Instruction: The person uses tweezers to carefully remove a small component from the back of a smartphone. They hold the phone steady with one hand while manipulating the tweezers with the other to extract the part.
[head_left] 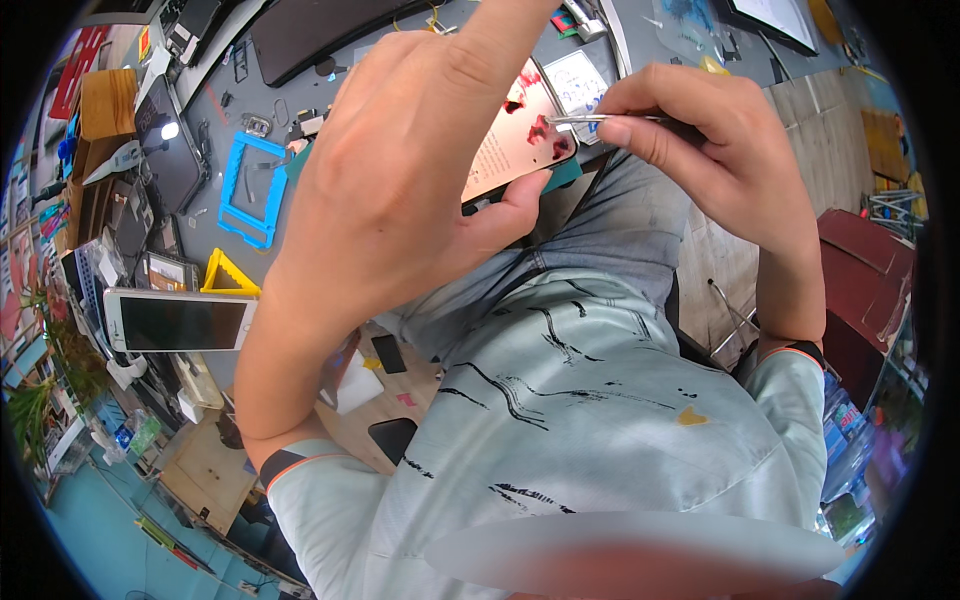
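Note:
A smartphone [495,158] with a lit screen, showing lines of text and red patches, lies under my left hand [385,180]. My left thumb presses along its near edge, the index finger reaches away past it, and the back of the hand hides much of the phone. My right hand [705,150] pinches slim metal tweezers [580,119] between thumb and forefinger. Their tip meets the screen near the phone's right end, over a red patch. Something teal [566,178] shows beneath the phone's edge.
A blue plastic frame [237,190] lies on the grey work mat left of my hand, near small loose parts. A white phone [180,322] and a yellow bin [226,275] stand at the left. A dark flat panel [310,40] lies at the back; a dark red case [865,285] is at right.

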